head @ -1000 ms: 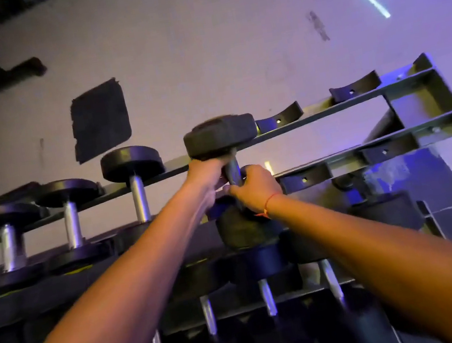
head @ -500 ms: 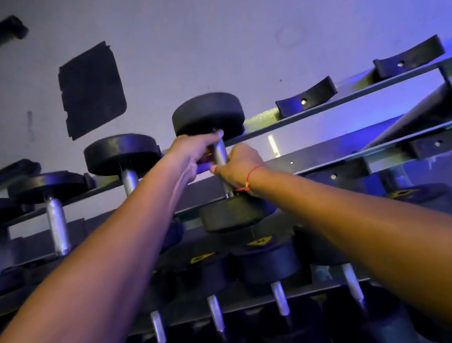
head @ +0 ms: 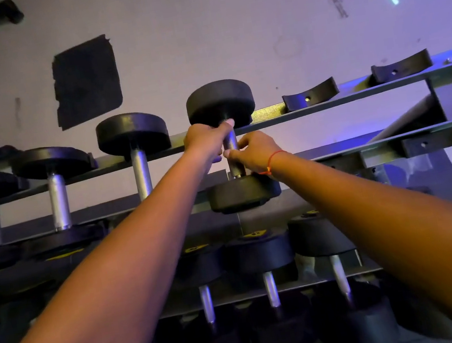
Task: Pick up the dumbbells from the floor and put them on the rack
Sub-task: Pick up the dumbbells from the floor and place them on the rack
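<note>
Fingers of left hand [head: 207, 141] and right hand [head: 254, 153] curled around steel handle of dumbbell [head: 231, 146], now lying across top rails of rack [head: 355, 95], just right of neighbouring dumbbell [head: 136, 153]. Risk: letting go before both heads sit squarely, causing a roll or drop onto lower tier.

Matt rubber dumbbell [head: 220, 103], bare-metal handle [head: 235, 166]
</note>
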